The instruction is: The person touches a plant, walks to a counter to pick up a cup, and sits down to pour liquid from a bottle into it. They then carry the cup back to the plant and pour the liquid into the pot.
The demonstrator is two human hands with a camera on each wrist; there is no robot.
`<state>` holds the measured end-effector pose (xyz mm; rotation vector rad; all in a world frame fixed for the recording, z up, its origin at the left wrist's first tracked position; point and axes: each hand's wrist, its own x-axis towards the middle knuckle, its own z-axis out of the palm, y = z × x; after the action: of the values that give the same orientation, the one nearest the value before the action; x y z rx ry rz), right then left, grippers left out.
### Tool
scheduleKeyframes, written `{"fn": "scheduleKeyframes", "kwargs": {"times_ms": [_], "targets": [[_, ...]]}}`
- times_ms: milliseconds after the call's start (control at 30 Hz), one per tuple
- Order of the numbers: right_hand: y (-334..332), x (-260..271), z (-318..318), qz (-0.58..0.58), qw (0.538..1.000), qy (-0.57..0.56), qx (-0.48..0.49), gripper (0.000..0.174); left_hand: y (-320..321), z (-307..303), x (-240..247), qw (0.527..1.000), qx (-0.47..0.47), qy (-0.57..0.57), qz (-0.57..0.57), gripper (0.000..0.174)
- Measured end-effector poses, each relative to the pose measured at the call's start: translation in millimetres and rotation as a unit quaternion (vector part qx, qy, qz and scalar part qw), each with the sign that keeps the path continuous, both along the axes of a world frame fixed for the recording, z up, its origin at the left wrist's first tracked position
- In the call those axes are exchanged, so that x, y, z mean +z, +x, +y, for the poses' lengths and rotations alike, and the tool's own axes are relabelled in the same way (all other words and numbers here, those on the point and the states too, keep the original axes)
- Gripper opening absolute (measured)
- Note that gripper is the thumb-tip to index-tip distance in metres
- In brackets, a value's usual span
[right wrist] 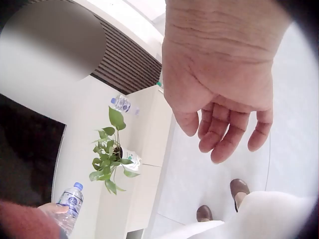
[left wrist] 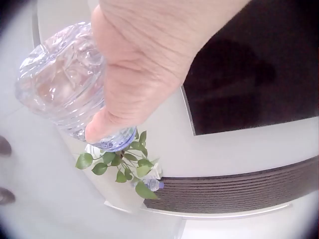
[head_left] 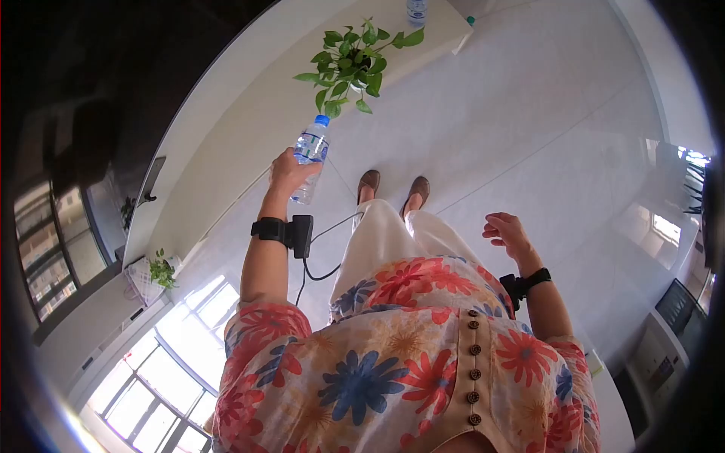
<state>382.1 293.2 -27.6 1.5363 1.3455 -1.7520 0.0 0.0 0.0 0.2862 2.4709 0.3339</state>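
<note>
The left hand [head_left: 293,174] grips a clear plastic bottle [head_left: 311,143] with a blue cap and blue label, held beside the long white cabinet. In the left wrist view the thumb of the left hand [left wrist: 139,64] lies across the bottle [left wrist: 62,84], whose base faces the camera. The right wrist view shows the same bottle [right wrist: 71,201] upright but tilted. Away from any object, the right hand [head_left: 510,234] hangs at the person's side; its fingers are loosely curled and hold nothing, as the right wrist view of the right hand [right wrist: 219,84] also shows.
A leafy potted plant [head_left: 355,68] stands on the white cabinet [head_left: 264,98], with a second bottle [head_left: 416,10] farther along. A dark screen [left wrist: 249,69] is beside the cabinet. A cable [head_left: 321,278] hangs from the left wrist device.
</note>
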Motion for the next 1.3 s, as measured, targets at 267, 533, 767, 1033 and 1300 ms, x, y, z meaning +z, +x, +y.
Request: {"fn": "scheduleKeyframes", "kwargs": {"times_ms": [267,533,767,1033,1300], "targets": [[3,-1,3,-0.021,1.000,0.000,0.009,0.029,8,-11,-19,0.999,0.027,-0.010,-0.029,0.063],[-14,-13,6,-0.024,0.999,0.004,0.036,0.030,-3,-14,-40,0.999,0.027,0.043,-0.016,0.064],[-34,-18,-5,-0.033,0.994,-0.008,0.107,0.030,8,-15,-21,0.991,0.084,0.088,-0.049,0.061],[-85,-12,11,-0.034,0.990,0.001,0.136,0.029,3,-9,-18,0.997,0.047,0.050,-0.043,0.059],[-113,-13,21,-0.048,0.991,-0.009,0.127,0.030,-5,7,-17,0.997,0.011,0.057,-0.059,0.061]]}}
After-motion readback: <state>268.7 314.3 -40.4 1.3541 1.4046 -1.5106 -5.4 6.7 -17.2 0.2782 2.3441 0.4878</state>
